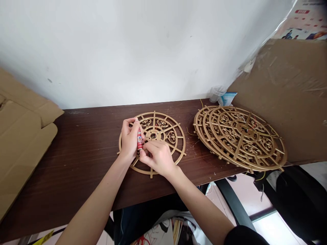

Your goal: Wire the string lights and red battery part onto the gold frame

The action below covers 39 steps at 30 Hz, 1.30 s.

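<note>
My left hand (130, 136) is closed around a small red cylinder (139, 139) with a printed label and pale ends; its exact kind I cannot make out. The thumb lies along its upper end. Close by, my right hand (158, 156) is closed in a pinch at the cylinder's lower end. What its fingertips hold is hidden or too small to name. Both hands are over a round gold openwork frame (182, 140) with spokes and scroll ornaments, lying flat on the table. Thin wires show at its central hole.
To the right, several similar gold frames (240, 136) lie stacked, with thin wires, overhanging the brown table's (84, 163) front edge. Behind them stand a clear plastic cup (216, 94) and a blue-white packet (227, 98). Cardboard (22, 136) borders the left; a large carton (291, 102) stands right.
</note>
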Available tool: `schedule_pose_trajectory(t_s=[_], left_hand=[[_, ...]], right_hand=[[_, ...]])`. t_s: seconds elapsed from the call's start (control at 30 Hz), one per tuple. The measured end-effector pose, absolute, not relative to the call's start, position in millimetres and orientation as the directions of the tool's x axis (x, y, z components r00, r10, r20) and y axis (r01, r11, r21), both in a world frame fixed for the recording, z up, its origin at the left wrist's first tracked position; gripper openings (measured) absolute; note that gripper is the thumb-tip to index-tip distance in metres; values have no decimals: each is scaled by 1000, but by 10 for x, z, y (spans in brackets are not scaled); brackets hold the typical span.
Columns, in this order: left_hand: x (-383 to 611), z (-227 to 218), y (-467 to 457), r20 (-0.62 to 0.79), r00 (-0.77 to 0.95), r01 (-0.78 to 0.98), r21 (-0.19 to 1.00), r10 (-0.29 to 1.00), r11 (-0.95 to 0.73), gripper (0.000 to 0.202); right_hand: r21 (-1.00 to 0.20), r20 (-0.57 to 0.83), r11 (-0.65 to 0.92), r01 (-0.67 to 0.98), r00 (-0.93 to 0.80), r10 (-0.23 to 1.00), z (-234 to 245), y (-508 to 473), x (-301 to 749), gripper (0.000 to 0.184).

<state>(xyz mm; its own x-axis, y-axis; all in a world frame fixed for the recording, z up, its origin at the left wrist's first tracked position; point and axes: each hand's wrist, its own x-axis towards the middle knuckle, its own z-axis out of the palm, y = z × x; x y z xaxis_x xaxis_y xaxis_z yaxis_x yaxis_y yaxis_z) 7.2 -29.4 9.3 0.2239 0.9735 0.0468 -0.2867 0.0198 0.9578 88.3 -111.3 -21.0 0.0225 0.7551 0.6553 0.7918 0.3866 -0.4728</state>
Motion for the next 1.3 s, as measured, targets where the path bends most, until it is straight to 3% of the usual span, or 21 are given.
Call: schedule_pose_trajectory(t_s=[0.37,0.7,1.3], left_hand=[[34,130,-278,52,270,-328,944,961,41,21],[40,120,-240,26,197,-335,941,980,42,20],[25,125,-216,23,191,-360,932,981,48,21]], right_hand=[[-521,622,422,742,-8,783,-156,-1123,901,26],[-526,675,447,724,35,737,-164,-1115,904,26],[-507,624,411,758,-6,781,-132,-1129,911,27]])
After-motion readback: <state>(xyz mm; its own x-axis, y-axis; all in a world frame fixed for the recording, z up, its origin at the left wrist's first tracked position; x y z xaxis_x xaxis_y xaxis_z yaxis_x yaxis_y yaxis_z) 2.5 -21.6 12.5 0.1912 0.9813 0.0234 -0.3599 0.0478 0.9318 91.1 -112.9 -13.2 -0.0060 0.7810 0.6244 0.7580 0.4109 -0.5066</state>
